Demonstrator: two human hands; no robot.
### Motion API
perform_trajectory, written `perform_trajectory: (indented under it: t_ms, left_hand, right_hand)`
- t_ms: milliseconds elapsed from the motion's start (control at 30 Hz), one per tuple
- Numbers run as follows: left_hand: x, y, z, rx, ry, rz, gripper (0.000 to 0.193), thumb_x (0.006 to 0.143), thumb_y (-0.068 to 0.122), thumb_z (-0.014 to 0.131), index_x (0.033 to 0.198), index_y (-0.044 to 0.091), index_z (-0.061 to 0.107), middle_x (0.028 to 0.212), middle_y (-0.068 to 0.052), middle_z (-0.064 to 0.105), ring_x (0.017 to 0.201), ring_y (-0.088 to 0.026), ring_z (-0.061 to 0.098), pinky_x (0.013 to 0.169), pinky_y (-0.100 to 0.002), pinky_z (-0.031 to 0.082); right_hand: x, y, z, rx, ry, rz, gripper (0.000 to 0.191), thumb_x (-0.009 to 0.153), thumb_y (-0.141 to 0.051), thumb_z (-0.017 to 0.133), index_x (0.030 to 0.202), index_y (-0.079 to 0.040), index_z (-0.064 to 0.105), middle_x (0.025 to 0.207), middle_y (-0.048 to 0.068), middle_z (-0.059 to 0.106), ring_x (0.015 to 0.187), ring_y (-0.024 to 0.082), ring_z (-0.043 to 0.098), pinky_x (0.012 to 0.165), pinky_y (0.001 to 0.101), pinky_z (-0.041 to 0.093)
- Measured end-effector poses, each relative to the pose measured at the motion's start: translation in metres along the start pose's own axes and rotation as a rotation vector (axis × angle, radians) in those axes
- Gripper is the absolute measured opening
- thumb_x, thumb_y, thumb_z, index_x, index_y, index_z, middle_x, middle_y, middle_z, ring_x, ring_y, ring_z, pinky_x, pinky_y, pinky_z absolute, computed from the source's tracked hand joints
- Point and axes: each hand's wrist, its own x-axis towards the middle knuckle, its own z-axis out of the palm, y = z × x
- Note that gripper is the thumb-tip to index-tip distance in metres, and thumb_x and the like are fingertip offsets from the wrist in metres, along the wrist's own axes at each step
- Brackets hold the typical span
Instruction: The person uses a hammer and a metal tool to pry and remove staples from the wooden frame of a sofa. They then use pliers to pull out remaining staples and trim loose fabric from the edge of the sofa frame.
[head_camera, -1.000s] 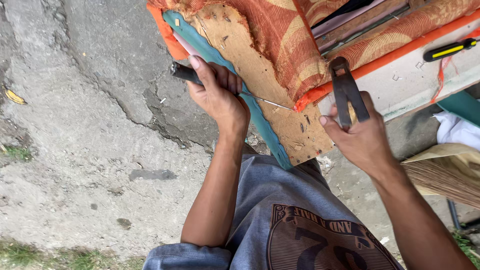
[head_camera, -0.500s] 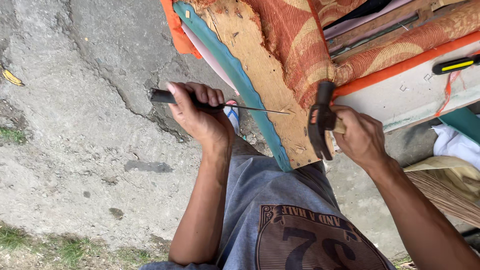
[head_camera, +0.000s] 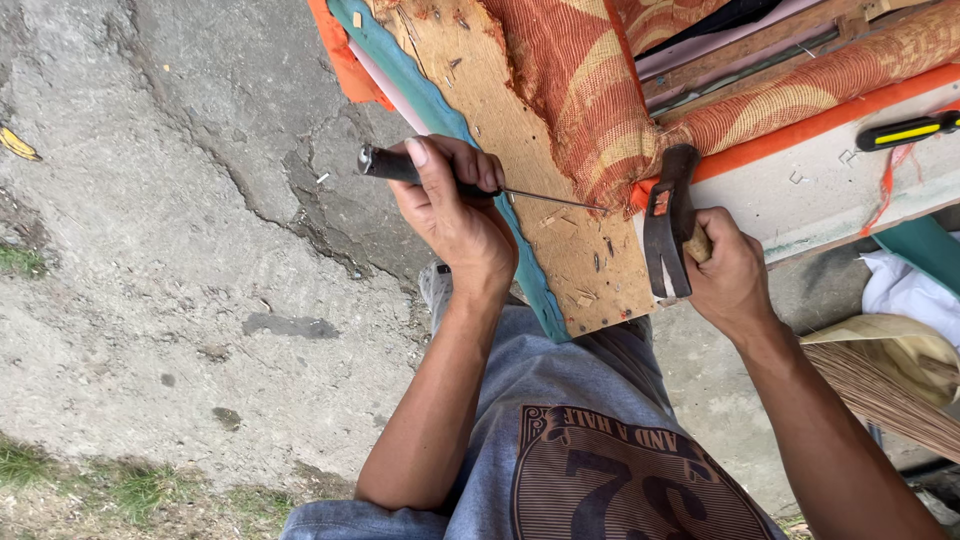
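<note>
At the far left we see cracked concrete ground (head_camera: 150, 250), with a yellow scrap (head_camera: 18, 145) lying near the edge and a strip of grass (head_camera: 120, 490) along the bottom. Moving right, our left hand (head_camera: 450, 205) is clenched around the dark handle of a screwdriver (head_camera: 400, 168); the handle end sticks out to the left of the fist, and the thin metal shaft runs right across the board, its tip reaching the edge of the orange patterned fabric (head_camera: 570, 90). The bare wooden board (head_camera: 530, 170) lies tilted under the shaft, dotted with small staple marks, and a teal strip (head_camera: 445, 110) and an orange strip (head_camera: 340, 60) border its left side. The fabric is peeled partly off the board and bunches where the screwdriver tip meets it.

Just right of the tip, our right hand (head_camera: 730, 275) is closed around the wooden handle of a hammer (head_camera: 668, 225), whose dark metal head stands upright over the lower right part of the board, near the screwdriver tip but not touching it as far as we can tell. Beyond the hammer a pale panel (head_camera: 820, 195) with an orange edge carries a few loose staples, and a yellow-and-black screwdriver (head_camera: 905, 130) lies on it at the far right. Below that sit white cloth (head_camera: 905, 285) and a straw broom (head_camera: 890, 390). Our grey printed shirt (head_camera: 600, 450) fills the bottom centre.
</note>
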Motion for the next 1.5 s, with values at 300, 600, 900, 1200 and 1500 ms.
perform_trajectory:
  t_ms: [300,600,900,1200,1500]
  left_hand:
    - [0.005,-0.014,0.003,0.066,0.048,0.069,0.023,0.112,0.027,0.056,0.110,0.008,0.043,0.075,-0.003,0.044,0.061,-0.013,0.041,0.056,-0.030,0.038]
    - [-0.042,-0.012,0.015,0.247,0.159,0.209,0.020,0.115,0.025,0.052,0.111,0.007,0.044,0.085,-0.005,0.053,0.068,-0.012,0.049,0.063,-0.027,0.044]
    - [-0.067,-0.031,0.014,0.609,-0.120,0.242,0.026,0.116,0.010,0.041,0.129,-0.002,0.061,0.118,-0.012,0.067,0.112,-0.019,0.064,0.101,-0.030,0.051]
    - [-0.054,-0.025,0.015,0.417,0.108,0.196,0.021,0.113,0.018,0.055,0.120,-0.002,0.053,0.102,-0.007,0.059,0.092,-0.014,0.056,0.087,-0.030,0.049]
    - [-0.015,-0.045,-0.030,0.559,0.240,-0.005,0.025,0.108,0.030,0.051,0.112,0.005,0.054,0.081,-0.002,0.056,0.071,-0.013,0.054,0.062,-0.029,0.045]
  right_hand:
    - [0.025,-0.029,-0.041,-0.091,-0.149,-0.079,0.030,0.093,-0.015,0.077,0.111,0.002,0.060,0.086,0.013,0.070,0.076,0.015,0.065,0.069,0.0322,0.052]
    - [0.095,-0.191,-0.095,-0.424,-0.377,-0.664,0.037,0.091,-0.018,0.077,0.115,0.007,0.064,0.081,0.016,0.067,0.067,0.023,0.068,0.060,0.0359,0.052]
    - [0.091,-0.318,-0.098,-0.538,-0.442,-1.171,0.049,0.087,-0.032,0.077,0.116,0.005,0.066,0.090,0.016,0.071,0.070,0.029,0.070,0.059,0.0395,0.053]
    - [0.097,-0.350,-0.077,-0.657,-0.394,-1.268,0.036,0.096,-0.035,0.069,0.112,-0.002,0.069,0.085,0.012,0.070,0.062,0.026,0.067,0.055,0.0398,0.050]
    - [0.111,-0.331,-0.066,-1.212,-0.576,-0.875,0.042,0.101,-0.050,0.054,0.106,-0.009,0.065,0.078,0.005,0.068,0.061,0.025,0.070,0.056,0.0396,0.054]
